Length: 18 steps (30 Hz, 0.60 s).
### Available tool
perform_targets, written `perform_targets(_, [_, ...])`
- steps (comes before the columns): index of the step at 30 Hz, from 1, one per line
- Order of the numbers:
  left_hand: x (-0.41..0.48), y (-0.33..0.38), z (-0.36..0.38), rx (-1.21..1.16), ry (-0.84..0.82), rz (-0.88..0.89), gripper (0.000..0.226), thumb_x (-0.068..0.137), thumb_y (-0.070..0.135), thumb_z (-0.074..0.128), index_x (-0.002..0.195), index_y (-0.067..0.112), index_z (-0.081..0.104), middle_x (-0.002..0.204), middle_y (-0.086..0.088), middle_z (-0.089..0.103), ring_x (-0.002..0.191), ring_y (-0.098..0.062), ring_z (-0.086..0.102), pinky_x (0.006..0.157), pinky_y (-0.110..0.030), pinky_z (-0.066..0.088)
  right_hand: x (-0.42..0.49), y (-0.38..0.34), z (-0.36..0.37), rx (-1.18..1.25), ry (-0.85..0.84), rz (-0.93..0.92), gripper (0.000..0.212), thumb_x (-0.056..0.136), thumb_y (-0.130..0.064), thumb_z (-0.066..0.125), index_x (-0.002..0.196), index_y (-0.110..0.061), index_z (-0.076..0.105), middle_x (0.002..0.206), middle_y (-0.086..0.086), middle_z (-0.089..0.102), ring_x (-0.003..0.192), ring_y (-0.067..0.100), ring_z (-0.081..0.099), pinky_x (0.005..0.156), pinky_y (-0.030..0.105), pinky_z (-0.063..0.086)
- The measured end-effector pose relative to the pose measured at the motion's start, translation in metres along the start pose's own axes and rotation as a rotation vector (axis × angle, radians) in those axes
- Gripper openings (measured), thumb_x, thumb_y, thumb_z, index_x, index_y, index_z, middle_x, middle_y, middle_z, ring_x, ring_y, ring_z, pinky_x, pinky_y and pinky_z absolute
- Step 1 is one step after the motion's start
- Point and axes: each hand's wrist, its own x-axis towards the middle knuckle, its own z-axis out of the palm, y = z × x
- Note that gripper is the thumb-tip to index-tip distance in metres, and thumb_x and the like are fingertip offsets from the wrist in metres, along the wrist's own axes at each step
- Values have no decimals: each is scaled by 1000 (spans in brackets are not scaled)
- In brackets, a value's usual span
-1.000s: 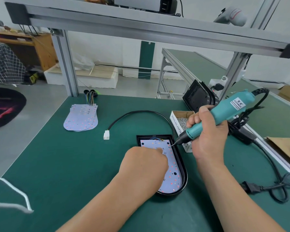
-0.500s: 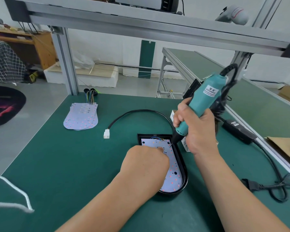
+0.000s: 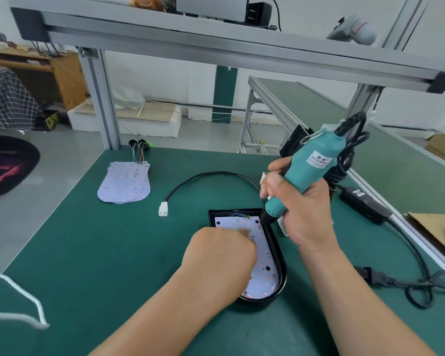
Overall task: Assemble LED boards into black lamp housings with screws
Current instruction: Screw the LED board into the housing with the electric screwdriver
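Hands: right (image 3: 306, 209) grips screwdriver (image 3: 311, 165) | left (image 3: 216, 255) rests on LED board (image 3: 263, 273) in housing (image 3: 280, 258)

One housing (image 3: 280, 258), one LED board (image 3: 263, 263), one screwdriver (image 3: 314, 163), one spare-board stack (image 3: 125, 185) (sheets uncountable), one connector (image 3: 163, 209).

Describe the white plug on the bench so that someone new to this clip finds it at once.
Start at the green bench top and find the black lamp housing near its middle. Left of the housing's far end, apart from it, lies the white plug. It is the only small, blocky white piece there, and it caps the end of a curving black cable.
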Motion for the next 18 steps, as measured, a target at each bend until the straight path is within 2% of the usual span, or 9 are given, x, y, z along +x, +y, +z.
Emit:
perform_targets(3, [-1, -1, -3, -2, 8, 16, 18, 96, 14, 57, 83, 24, 50, 88, 3, 49, 49, -21, 33, 48, -29, 18, 0, -5, 8, -18, 41, -34, 13, 92, -9, 72, 101, -19, 70, 74, 5, 62, 66, 32, 57, 70, 40, 50])
perform_targets(6, [-3, -3, -4, -34, 22, -34, 15, 100, 21, 54, 85, 23, 52, 85, 3, 51, 52, -24, 38, 48, -31, 19, 2, -13, 11, 189, 138, -39, 9, 95, -12, 72, 99, -18, 67, 73, 4, 53, 66, 28, 54, 71, 41, 50])
perform_targets(8, [-4, -9, -1, -141, 57, -71, 12, 102, 31, 48, 92, 24, 53, 86, 3, 57, 65, -28, 51, 51, -34, 33, -1, -18, 10, 360, 182, 8, 7, 99, -18, 71, 101, -17, 64, 73, 3, 48, 69, 24, 53, 71, 36, 50])
perform_targets(9, [-5, -14, 1, -218, 60, -74, 13, 102, 35, 47, 104, 27, 57, 98, 5, 67, 80, -28, 61, 60, -36, 45, -3, -20, 8, 434, 209, 41, 6, 101, -20, 67, 101, -16, 63, 72, 2, 47, 70, 22, 52, 71, 34, 49])
perform_targets(10, [-6, -20, 2, -294, 50, -76, 22, 102, 37, 48, 119, 34, 61, 118, 11, 71, 100, -25, 67, 76, -36, 54, -4, -21, 5, 498, 243, 74, 7, 103, -21, 64, 100, -15, 62, 72, 1, 47, 71, 20, 52, 72, 32, 49])
perform_targets(12, [-11, -30, 0, -429, 44, -46, 37, 104, 37, 51, 140, 44, 59, 147, 26, 58, 129, -8, 59, 102, -30, 50, -6, -23, 0, 602, 304, 119, 12, 104, -26, 60, 98, -15, 62, 72, -2, 47, 72, 17, 52, 73, 29, 49])
perform_targets(13, [-14, -33, -2, -476, 50, -24, 38, 105, 36, 53, 141, 45, 59, 150, 31, 54, 132, -2, 55, 106, -27, 47, -6, -25, -3, 644, 325, 130, 15, 105, -27, 59, 97, -15, 62, 73, -3, 46, 72, 16, 51, 73, 28, 49])
perform_targets(15, [-19, -40, -6, -529, 61, 23, 31, 104, 35, 58, 132, 44, 66, 140, 32, 58, 124, 4, 56, 104, -27, 47, -5, -27, -8, 691, 362, 135, 17, 106, -29, 58, 96, -15, 61, 73, -3, 45, 72, 15, 51, 72, 27, 49])
perform_targets(18, [-24, -47, -11, -640, -9, 88, 16, 98, 38, 68, 112, 44, 73, 113, 30, 64, 105, 8, 58, 89, -18, 47, -6, -28, -12, 711, 404, 145, 16, 106, -27, 59, 96, -15, 61, 73, -2, 45, 72, 15, 51, 72, 28, 50])
